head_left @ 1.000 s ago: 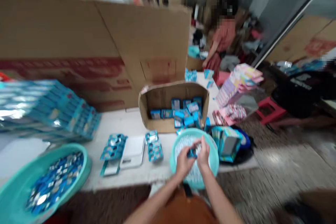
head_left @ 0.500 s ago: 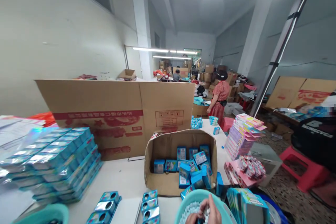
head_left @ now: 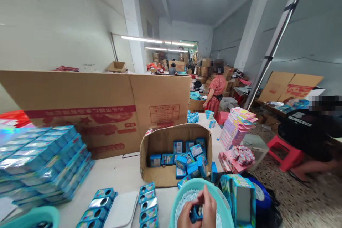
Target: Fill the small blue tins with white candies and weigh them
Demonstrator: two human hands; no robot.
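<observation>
Over a turquoise basin (head_left: 226,205) of small white pellets (head_left: 182,203), my two hands meet at the bottom of the view. My left hand (head_left: 185,216) is closed around a small blue box (head_left: 197,214) with a dark opening on top. Cupped against the box from the other side, my right hand (head_left: 210,207) has its fingers bent together, with a few white pellets showing beside them. Left of the basin lies a row of blue boxes with round holes (head_left: 148,205). Behind it, a cardboard carton (head_left: 144,165) on its side holds several blue boxes (head_left: 187,158).
Stacked blue boxes (head_left: 45,160) fill the table's left side. Another turquoise basin (head_left: 50,215) and a second row of boxes (head_left: 98,205) are in front. Flat blue packs (head_left: 240,192) stand right. A tall cardboard sheet (head_left: 107,114) blocks the back. Co-workers are farther off.
The view has shifted down and to the right. My hands show more fully over the basin, and the small blue box between them is now clearer.
</observation>
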